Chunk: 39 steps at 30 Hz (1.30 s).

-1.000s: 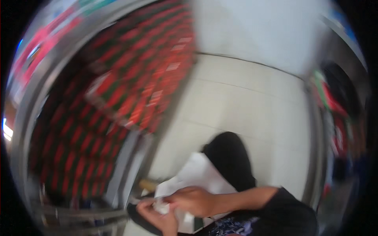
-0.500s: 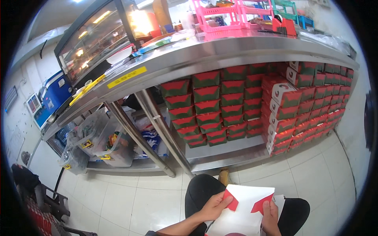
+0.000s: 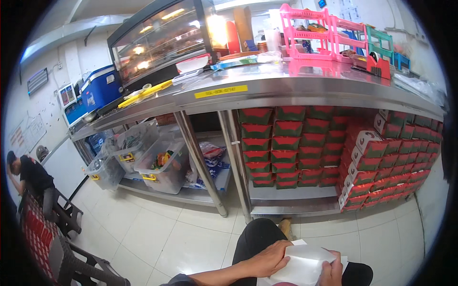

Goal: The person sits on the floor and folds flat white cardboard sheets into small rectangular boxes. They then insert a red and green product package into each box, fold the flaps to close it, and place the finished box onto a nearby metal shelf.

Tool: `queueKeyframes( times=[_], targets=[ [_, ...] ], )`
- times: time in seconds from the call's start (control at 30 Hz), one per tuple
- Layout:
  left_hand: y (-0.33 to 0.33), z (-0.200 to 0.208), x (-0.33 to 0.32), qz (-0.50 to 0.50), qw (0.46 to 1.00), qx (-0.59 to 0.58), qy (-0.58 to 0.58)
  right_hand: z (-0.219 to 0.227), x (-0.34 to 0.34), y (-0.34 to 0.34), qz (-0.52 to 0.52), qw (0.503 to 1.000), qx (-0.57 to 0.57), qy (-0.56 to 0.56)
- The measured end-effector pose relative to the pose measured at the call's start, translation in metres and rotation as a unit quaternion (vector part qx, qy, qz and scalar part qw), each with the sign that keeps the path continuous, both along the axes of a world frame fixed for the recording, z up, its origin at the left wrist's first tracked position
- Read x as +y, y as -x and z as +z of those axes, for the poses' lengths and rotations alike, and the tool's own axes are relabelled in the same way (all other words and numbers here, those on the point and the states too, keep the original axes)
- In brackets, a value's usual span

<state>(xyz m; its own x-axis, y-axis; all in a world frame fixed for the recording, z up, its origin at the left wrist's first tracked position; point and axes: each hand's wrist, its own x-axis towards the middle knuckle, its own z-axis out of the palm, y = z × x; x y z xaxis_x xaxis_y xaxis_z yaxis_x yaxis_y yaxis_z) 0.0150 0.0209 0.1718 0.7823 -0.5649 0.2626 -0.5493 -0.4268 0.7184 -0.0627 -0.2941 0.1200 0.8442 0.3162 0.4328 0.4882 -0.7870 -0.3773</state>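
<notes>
Card (image 3: 305,268), white and partly bent, is held over the person's dark-clad knees (image 3: 256,233), in front of the desk (image 3: 286,90) and lower than its front edge. Both hands grip it: the left hand (image 3: 269,260) curls over its left edge, fingers half bent, while the right hand (image 3: 332,269) closes round its right edge (some fingertips are hidden, so their hold cannot be told). Under the desk's right half stand stacked boxes (image 3: 286,143), red and green; under its left half sits a clear tub (image 3: 164,174). On top are a pink rack (image 3: 307,35), a red dispenser (image 3: 378,66) toward the right end, and, at the left end, a blue cooler (image 3: 101,88).
</notes>
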Motion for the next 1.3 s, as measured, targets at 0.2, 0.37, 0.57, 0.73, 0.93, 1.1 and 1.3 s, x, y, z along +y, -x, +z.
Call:
queueKeyframes(
  times=[0.2,0.37,0.57,0.73,0.93,1.1,1.3],
  targets=[
    [-0.006,-0.045,0.009,0.038,0.965,-0.094,-0.241,0.013,-0.008,0.009,-0.065,0.907,0.311,-0.277],
    [0.023,-0.089,-0.013,0.065,0.993,0.045,-0.087,-0.038,0.025,0.024,-0.066,0.850,0.241,-0.465],
    [0.059,-0.042,-0.038,0.203,0.841,0.338,0.371,-0.054,0.014,0.018,-0.070,0.844,0.226,-0.482],
    [0.043,-0.061,-0.007,0.266,0.948,-0.174,0.029,0.017,0.058,0.014,-0.038,0.769,0.335,-0.543],
    [0.035,-0.069,0.007,0.222,0.965,-0.134,-0.028,-0.035,0.054,-0.005,-0.107,0.864,0.221,-0.439],
    [0.034,-0.066,-0.005,0.222,0.970,-0.097,-0.008,-0.032,0.037,-0.006,-0.148,0.852,0.221,-0.450],
    [0.023,-0.079,-0.013,0.214,0.971,-0.092,-0.046,-0.060,0.010,-0.009,-0.153,0.976,0.054,-0.143]
  ],
)
